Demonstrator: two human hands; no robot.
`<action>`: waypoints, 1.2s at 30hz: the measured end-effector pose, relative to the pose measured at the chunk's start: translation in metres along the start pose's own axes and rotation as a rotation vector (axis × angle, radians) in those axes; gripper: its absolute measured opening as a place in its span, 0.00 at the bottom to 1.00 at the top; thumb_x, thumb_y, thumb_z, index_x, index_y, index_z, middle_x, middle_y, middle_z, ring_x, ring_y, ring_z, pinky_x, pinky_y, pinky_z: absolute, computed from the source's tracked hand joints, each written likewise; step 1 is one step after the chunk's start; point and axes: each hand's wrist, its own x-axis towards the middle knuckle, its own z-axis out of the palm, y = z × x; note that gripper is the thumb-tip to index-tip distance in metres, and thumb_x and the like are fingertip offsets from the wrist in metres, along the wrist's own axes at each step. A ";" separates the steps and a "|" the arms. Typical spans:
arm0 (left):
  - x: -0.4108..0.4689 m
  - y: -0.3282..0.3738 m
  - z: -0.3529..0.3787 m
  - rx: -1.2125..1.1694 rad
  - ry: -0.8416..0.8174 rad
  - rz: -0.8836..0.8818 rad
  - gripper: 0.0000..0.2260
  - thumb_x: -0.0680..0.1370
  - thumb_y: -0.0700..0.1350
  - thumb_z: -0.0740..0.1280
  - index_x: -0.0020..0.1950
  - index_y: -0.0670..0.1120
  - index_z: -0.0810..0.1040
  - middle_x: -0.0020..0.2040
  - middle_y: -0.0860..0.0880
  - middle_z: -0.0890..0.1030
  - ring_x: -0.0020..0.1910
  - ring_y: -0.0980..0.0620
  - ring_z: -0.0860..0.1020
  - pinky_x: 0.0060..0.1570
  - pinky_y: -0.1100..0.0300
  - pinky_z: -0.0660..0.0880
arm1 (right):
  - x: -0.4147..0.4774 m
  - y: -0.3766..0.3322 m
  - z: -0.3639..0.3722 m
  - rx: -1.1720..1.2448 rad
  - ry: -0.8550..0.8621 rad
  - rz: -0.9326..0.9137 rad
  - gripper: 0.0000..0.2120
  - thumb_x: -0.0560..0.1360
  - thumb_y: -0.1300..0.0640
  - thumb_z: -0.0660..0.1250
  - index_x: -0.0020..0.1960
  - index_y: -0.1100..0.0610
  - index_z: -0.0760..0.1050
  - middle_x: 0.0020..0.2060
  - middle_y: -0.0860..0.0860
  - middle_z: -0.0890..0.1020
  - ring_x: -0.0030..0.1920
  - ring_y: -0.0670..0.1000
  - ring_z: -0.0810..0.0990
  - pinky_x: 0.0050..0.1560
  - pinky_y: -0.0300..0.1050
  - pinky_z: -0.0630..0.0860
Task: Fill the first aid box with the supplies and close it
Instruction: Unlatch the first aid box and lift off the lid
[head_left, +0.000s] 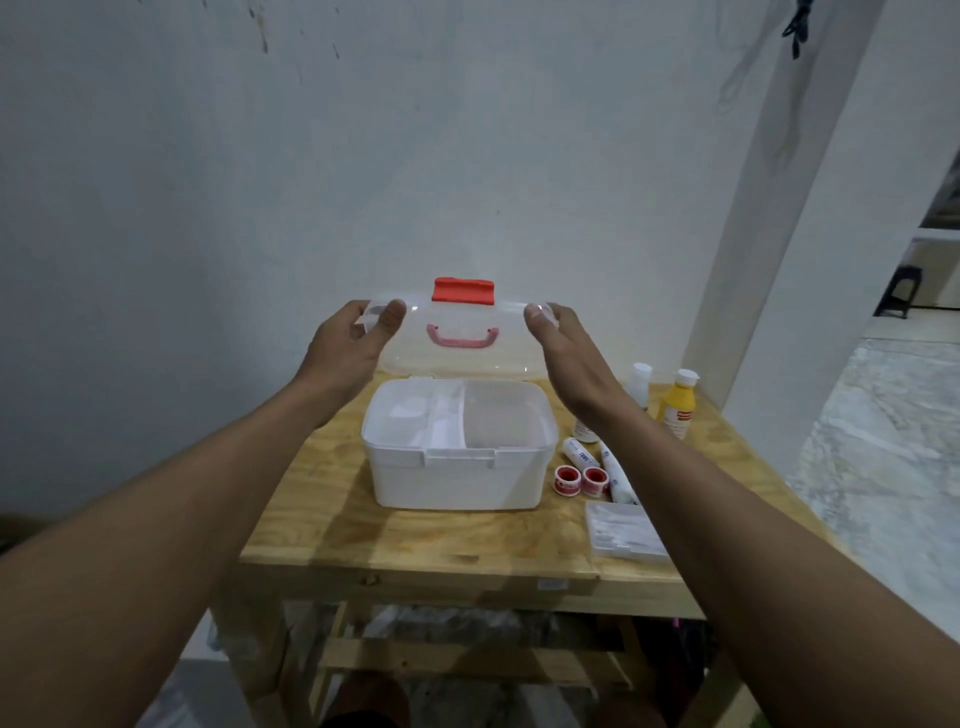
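**Clear lid raised over white box, supplies waiting on the table**

Pale wood is making up the table that is carrying everything, standing against a grey-white wall. The white box is sitting near the middle of the tabletop with its top open, and a clear divided tray is resting inside its rim. The clear lid is standing up at the back edge of the box, tilted toward the wall, with an orange-red latch at its upper edge and a pink handle showing through the plastic.

Both hands are gripping the lid's upper corners. The left hand is holding the left corner, its thumb lying on the near face and the fingers wrapping behind. The right hand is doing the same at the right corner, thumb pressing the near face, fingers curling around the edge.

The supplies are lying to the right of the box. A flat clear case is sitting closest to the front edge. A yellow bottle and a white bottle are standing near the back, partly hidden by the right forearm. Two tubes are lying between them and the case, and two red tape rolls are sitting side by side just beside the box's right wall.
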 end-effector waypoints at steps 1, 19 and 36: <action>0.003 0.000 0.001 -0.021 0.010 -0.011 0.15 0.75 0.67 0.64 0.53 0.58 0.74 0.46 0.58 0.79 0.47 0.56 0.80 0.54 0.47 0.79 | 0.000 0.004 0.001 0.011 -0.006 0.017 0.38 0.75 0.29 0.51 0.77 0.50 0.63 0.74 0.49 0.70 0.72 0.53 0.69 0.73 0.57 0.65; 0.021 -0.011 0.002 -0.072 0.090 -0.233 0.23 0.83 0.60 0.55 0.74 0.51 0.72 0.60 0.48 0.79 0.52 0.46 0.81 0.48 0.50 0.82 | 0.007 0.021 0.014 -0.050 0.002 0.072 0.23 0.86 0.58 0.52 0.80 0.56 0.58 0.70 0.52 0.73 0.67 0.53 0.74 0.65 0.43 0.67; 0.027 -0.037 0.003 -0.132 -0.071 -0.430 0.21 0.80 0.30 0.65 0.73 0.40 0.72 0.58 0.39 0.83 0.45 0.44 0.85 0.44 0.53 0.82 | 0.003 0.033 0.018 -0.236 -0.193 0.272 0.36 0.79 0.68 0.58 0.82 0.59 0.46 0.75 0.57 0.67 0.72 0.58 0.68 0.65 0.47 0.69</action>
